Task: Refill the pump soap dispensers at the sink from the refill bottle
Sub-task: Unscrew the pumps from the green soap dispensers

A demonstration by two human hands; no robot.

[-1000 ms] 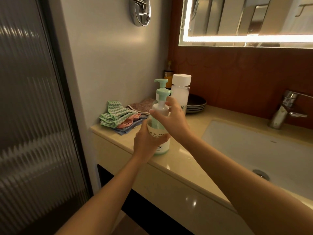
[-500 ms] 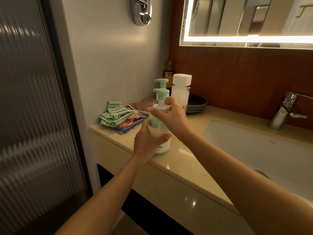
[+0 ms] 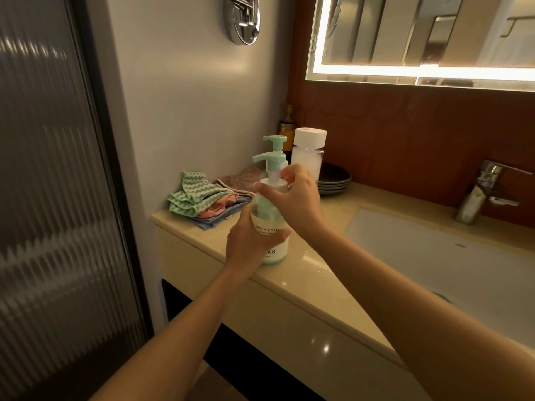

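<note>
Ribbed glass is filling the door point(image 3: 58, 198) on the far left, and a chrome fitting point(image 3: 244, 21) is hanging on the grey wall above. Folded cloths point(image 3: 199, 201), green zigzag over pink and blue, are lying at the left end of the beige counter point(image 3: 312, 273). Just right of them the left hand point(image 3: 246, 247) is wrapping its fingers and thumb round the body of a soap dispenser point(image 3: 267, 219), which is standing upright near the counter's front edge. The right hand point(image 3: 301, 204) is curling its fingers round the white collar under the mint-green pump. Behind, a second pump point(image 3: 275, 139) is showing its green head, with a small dark bottle point(image 3: 286, 127) in the corner and a bottle with a white cap point(image 3: 308, 153) just beside it. Dark plates point(image 3: 334, 180) are sitting stacked by the brown wall. Further right the white sink point(image 3: 419, 250) is lying in the counter, and a chrome tap point(image 3: 480, 195) is standing at its back edge under the lit mirror point(image 3: 419, 33).
</note>
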